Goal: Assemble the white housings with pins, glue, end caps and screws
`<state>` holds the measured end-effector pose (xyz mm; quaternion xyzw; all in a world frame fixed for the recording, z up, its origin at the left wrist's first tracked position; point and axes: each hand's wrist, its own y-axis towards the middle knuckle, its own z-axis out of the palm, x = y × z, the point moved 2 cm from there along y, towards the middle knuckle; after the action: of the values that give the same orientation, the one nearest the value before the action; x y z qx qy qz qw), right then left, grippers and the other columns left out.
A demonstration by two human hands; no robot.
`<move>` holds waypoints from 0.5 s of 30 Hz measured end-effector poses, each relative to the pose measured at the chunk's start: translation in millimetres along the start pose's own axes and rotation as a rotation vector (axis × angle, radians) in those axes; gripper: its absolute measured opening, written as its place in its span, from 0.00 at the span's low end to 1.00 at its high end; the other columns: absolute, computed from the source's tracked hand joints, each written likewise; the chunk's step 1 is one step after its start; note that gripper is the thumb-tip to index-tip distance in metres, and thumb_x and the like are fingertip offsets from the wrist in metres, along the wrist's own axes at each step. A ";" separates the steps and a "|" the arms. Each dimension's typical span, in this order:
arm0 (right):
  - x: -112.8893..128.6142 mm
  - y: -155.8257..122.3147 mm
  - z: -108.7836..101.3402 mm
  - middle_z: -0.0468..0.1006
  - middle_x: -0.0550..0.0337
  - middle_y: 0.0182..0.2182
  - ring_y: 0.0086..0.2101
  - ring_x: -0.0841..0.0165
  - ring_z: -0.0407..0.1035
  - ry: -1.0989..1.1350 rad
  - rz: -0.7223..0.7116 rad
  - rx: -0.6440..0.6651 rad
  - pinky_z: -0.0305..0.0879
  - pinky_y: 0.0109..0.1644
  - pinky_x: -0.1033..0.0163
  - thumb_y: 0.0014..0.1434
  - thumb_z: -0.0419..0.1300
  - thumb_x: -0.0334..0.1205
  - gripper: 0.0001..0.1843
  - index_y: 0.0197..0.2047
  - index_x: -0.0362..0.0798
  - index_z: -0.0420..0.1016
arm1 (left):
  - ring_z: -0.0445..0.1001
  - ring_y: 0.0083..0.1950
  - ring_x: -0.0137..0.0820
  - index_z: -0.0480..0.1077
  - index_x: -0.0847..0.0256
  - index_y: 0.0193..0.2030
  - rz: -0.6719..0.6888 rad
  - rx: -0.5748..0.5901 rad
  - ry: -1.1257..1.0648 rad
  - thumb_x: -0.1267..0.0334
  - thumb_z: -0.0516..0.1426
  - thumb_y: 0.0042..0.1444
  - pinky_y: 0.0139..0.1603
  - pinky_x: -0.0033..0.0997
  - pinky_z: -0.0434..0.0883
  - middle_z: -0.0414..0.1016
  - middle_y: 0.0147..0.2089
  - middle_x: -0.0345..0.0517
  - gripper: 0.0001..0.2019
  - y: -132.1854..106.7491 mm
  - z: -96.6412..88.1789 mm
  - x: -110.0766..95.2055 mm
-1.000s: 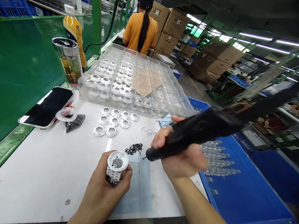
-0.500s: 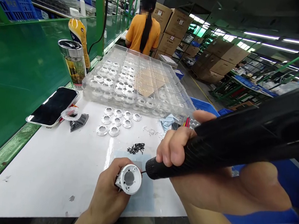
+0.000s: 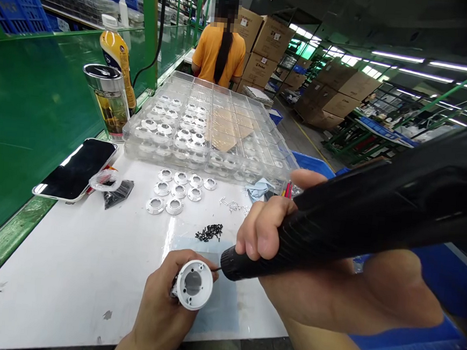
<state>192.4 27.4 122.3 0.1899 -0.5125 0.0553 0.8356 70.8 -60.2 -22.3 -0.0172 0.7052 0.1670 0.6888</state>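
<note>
A white round housing (image 3: 206, 286) with a wide central hole and small screw holes is gripped in my left hand (image 3: 165, 299), its open end turned up toward me. My right hand (image 3: 269, 232) is wrapped round a black electric screwdriver (image 3: 335, 221) that slants down to the left. The thin bit (image 3: 215, 269) reaches the housing's right side; whether it sits in a screw there I cannot tell. Just beyond lies a pile of small black screws (image 3: 209, 232). Several white rings (image 3: 174, 206) rest on the white table, with loose silver screws (image 3: 233, 204) to their right.
A clear compartment tray (image 3: 210, 165) holding white rings spans the table's back. At left are a phone (image 3: 76, 170), a small black bag (image 3: 119, 194), a tumbler (image 3: 108, 100) and a yellow bottle (image 3: 119, 58). A person in orange (image 3: 211, 49) stands beyond. Blue bins flank the right side.
The whole view has shifted slightly. Both hands, the housing and the screwdriver appear a little further left, with the bit still at the housing's side.
</note>
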 end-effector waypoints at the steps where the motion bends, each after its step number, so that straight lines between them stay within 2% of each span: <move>1: 1.1 0.5 1.3 0.77 0.57 0.19 0.19 0.62 0.68 -0.012 0.009 -0.006 0.67 0.25 0.56 0.51 0.73 0.61 0.24 0.44 0.54 0.83 | 0.82 0.41 0.33 0.72 0.50 0.46 -0.013 -0.020 -0.014 0.65 0.64 0.62 0.41 0.29 0.77 0.84 0.42 0.37 0.08 -0.7 0.9 -0.8; 3: 2.8 1.2 2.9 0.77 0.58 0.18 0.18 0.62 0.67 -0.032 0.025 -0.013 0.67 0.25 0.56 0.52 0.73 0.59 0.21 0.43 0.54 0.84 | 0.82 0.41 0.35 0.72 0.51 0.46 -0.018 -0.057 -0.030 0.63 0.64 0.62 0.41 0.31 0.78 0.84 0.42 0.39 0.07 -1.8 2.8 -2.6; 6: 4.4 1.1 2.7 0.76 0.59 0.18 0.18 0.62 0.67 -0.045 0.015 -0.017 0.67 0.24 0.55 0.52 0.72 0.62 0.23 0.44 0.55 0.84 | 0.82 0.41 0.35 0.72 0.51 0.46 0.000 -0.098 -0.030 0.63 0.66 0.61 0.41 0.32 0.78 0.84 0.42 0.38 0.09 -2.4 4.5 -4.4; 8: 5.1 0.3 1.8 0.75 0.59 0.18 0.18 0.62 0.66 -0.052 0.011 -0.015 0.67 0.24 0.55 0.52 0.70 0.65 0.25 0.45 0.56 0.84 | 0.82 0.41 0.33 0.71 0.50 0.47 0.011 -0.102 -0.027 0.64 0.66 0.61 0.41 0.30 0.77 0.84 0.41 0.36 0.11 -2.1 5.2 -4.6; 11: 5.8 -0.7 1.1 0.75 0.60 0.18 0.19 0.62 0.67 -0.063 0.033 -0.011 0.69 0.25 0.54 0.53 0.70 0.64 0.24 0.45 0.56 0.83 | 0.81 0.40 0.31 0.71 0.49 0.46 0.016 -0.100 -0.034 0.65 0.66 0.61 0.42 0.27 0.76 0.84 0.41 0.33 0.11 -1.7 6.0 -4.5; 15: 6.1 -2.0 0.4 0.76 0.59 0.18 0.19 0.62 0.68 -0.048 0.034 -0.005 0.69 0.25 0.54 0.52 0.70 0.64 0.25 0.45 0.56 0.83 | 0.80 0.40 0.31 0.71 0.49 0.46 0.002 -0.114 -0.034 0.64 0.67 0.61 0.42 0.28 0.75 0.83 0.41 0.34 0.11 -2.3 6.5 -4.4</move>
<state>195.5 24.8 127.3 0.1803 -0.5358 0.0634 0.8225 77.9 -61.6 -18.4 -0.0528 0.6829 0.2081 0.6983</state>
